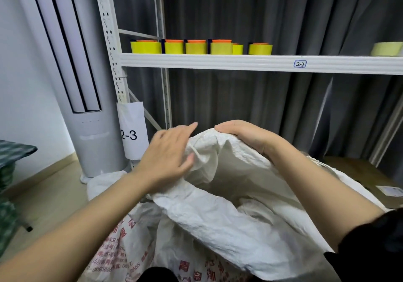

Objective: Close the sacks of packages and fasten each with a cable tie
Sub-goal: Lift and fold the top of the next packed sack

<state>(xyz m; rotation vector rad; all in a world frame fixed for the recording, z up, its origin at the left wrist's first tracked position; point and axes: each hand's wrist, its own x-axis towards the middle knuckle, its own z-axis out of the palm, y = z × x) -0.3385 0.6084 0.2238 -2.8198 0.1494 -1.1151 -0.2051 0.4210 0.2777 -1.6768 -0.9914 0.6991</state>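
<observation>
A large white woven sack (218, 220) with red printing stands on the floor directly in front of the person, its mouth gathered upward. The right hand (244, 135) curls over and grips the bunched top edge, while the left hand (168, 153) rests against the fabric, fingers straight and loosely spread. Behind, yellow tape rolls (196, 47) line a white shelf (239, 62).
</observation>
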